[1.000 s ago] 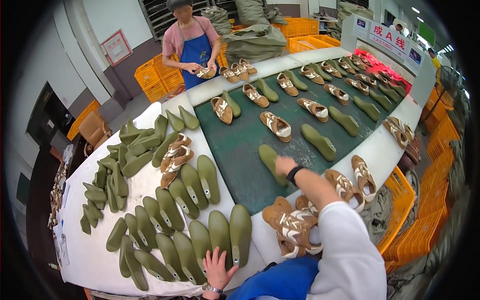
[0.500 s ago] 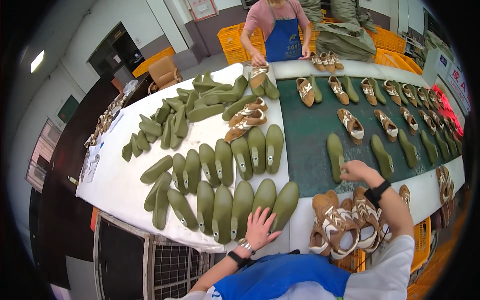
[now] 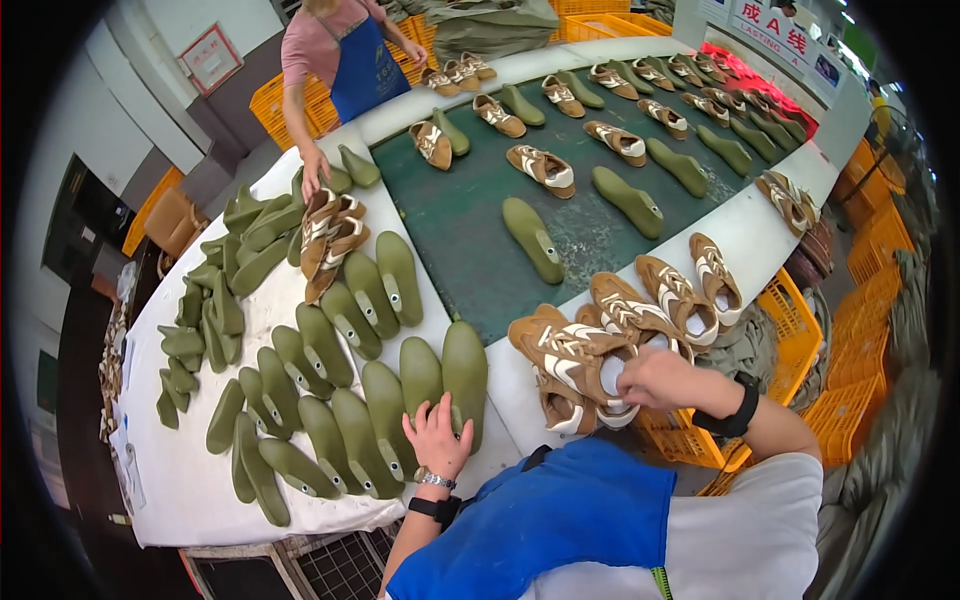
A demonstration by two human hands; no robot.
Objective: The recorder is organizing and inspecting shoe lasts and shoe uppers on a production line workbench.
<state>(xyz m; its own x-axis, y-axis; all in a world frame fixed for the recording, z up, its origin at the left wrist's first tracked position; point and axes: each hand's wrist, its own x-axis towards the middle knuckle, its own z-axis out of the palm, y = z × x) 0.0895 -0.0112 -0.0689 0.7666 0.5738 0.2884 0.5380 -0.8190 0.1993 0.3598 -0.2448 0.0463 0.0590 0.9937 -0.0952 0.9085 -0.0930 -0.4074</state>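
Observation:
My left hand [image 3: 440,440] rests with spread fingers on the heel ends of the green shoe lasts at the near right of the white table. The nearest last [image 3: 464,385] stands next to its fingertips. My right hand [image 3: 660,378], its fingers curled in, is at the heel opening of a brown and white shoe [image 3: 575,350] in the near pile. It appears to pinch the heel edge; the fingertips are partly hidden. More shoes [image 3: 680,300] lie beside it. A single green last [image 3: 533,238] lies on the dark green belt ahead.
Rows of shoes [image 3: 540,170] and lasts [image 3: 628,202] line the belt [image 3: 430,240]. More lasts [image 3: 260,260] are heaped on the white table [image 3: 150,480]. Across it, a person in a blue apron [image 3: 365,70] reaches toward stacked shoes [image 3: 330,235]. Yellow crates [image 3: 790,330] stand at right.
The view has swung to the right. My right hand has left the last on the belt and come back to the near shoe pile. My left hand stays on the lasts.

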